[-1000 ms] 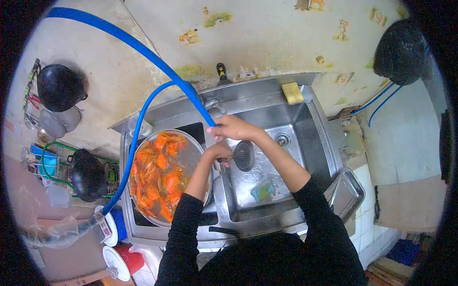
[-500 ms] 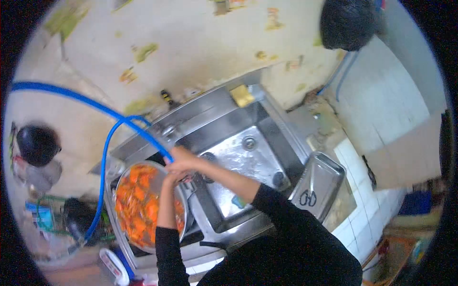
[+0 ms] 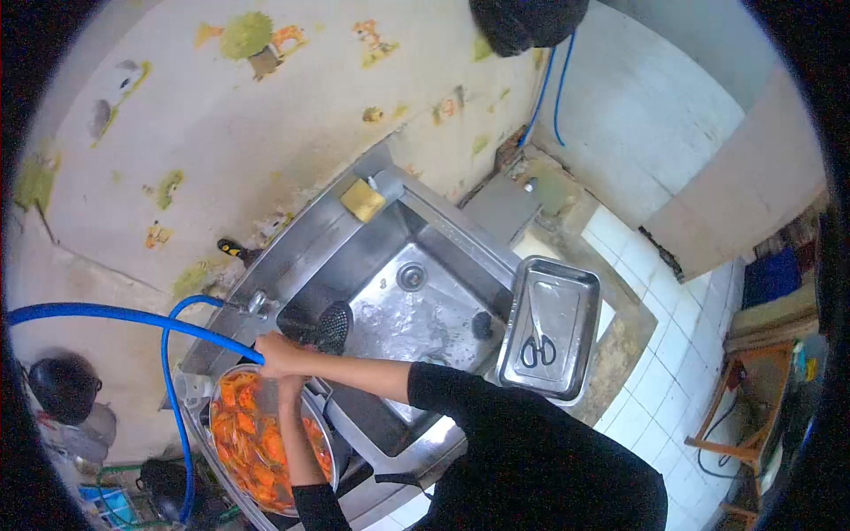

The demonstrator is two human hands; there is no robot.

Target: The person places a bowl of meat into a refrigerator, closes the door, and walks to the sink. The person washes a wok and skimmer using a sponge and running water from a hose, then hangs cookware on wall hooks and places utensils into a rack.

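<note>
A blue hose runs in from the left, and my right hand is closed around its end. My left hand is directly below the right one, at the rim of the bowl; its fingers are hidden. Beneath both hands stands a large round metal bowl in the left part of the sink. Orange chunks fill it, wet and glossy. Just right of my hands, a dark perforated skimmer lies in the right basin.
The steel sink has a drain and a dark lump inside. A yellow sponge rests on its back ledge. To the right, a metal tray holds scissors. Black pans are at the left.
My view has turned, so the sink and tray appear further left. Both hands have stayed together over the bowl, the right one still on the hose.
</note>
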